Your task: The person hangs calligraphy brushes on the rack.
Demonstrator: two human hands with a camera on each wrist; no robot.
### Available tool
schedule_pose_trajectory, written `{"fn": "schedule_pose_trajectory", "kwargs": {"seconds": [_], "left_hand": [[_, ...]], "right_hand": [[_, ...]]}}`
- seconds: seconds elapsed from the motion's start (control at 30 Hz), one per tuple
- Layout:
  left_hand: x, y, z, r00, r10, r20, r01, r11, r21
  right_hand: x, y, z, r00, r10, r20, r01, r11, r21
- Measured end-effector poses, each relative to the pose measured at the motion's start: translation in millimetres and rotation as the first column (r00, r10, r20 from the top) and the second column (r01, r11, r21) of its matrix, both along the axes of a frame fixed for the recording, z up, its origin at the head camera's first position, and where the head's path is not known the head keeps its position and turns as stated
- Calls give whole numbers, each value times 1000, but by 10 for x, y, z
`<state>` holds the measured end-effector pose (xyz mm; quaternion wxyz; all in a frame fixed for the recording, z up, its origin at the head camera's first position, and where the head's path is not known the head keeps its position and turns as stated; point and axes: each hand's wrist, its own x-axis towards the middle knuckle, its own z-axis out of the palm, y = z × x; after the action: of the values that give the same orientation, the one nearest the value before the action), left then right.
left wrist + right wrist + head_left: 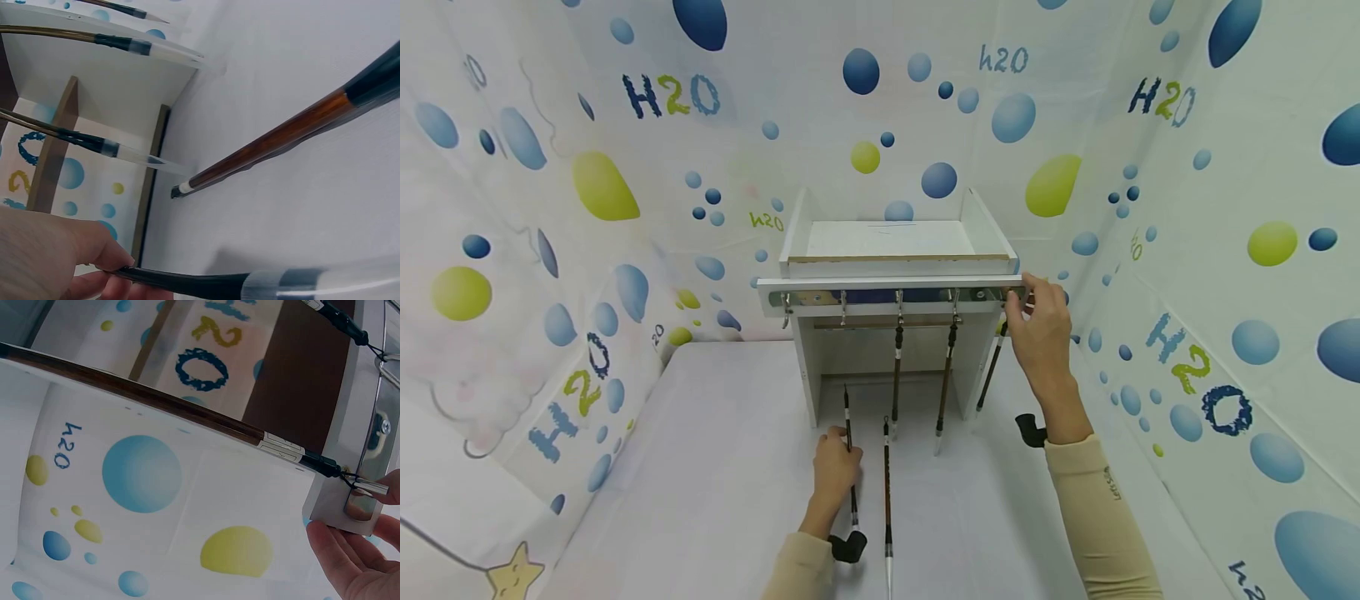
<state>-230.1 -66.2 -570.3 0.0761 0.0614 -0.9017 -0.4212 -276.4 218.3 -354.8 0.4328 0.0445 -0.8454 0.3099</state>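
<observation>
A white shelf unit carries a metal hook rail along its front board. Three calligraphy brushes hang from it by loops: one from the middle hook, one right of that, and one at the right end. My right hand grips the rail board's right end, thumb by the last hook and fingers at the board's edge. Low on the left, my left hand pinches a dark-handled calligraphy brush, its pale head toward me. Beside it another brush lies on the white surface.
The white-covered surface spreads around the unit. Printed cloth walls with bubbles and lettering stand behind and at both sides. Two hooks on the rail's left, the end hook among them, carry no brush. Black wrist cameras sit on both wrists.
</observation>
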Motion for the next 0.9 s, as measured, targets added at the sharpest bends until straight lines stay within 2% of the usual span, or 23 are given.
{"fn": "schedule_pose_trajectory", "kwargs": {"seconds": [0.23, 0.5, 0.9], "left_hand": [[6, -28, 83, 999, 12, -34, -13, 1000, -7], [33, -65, 163, 999, 9, -34, -9, 1000, 23], [72, -55, 252, 997, 5, -81, -1, 999, 54]], "right_hand": [[-5, 5, -5, 1000, -6, -3, 6, 1000, 13], [-6, 4, -8, 1000, 2, -1, -2, 1000, 6], [-29, 14, -22, 1000, 5, -1, -5, 1000, 6]]}}
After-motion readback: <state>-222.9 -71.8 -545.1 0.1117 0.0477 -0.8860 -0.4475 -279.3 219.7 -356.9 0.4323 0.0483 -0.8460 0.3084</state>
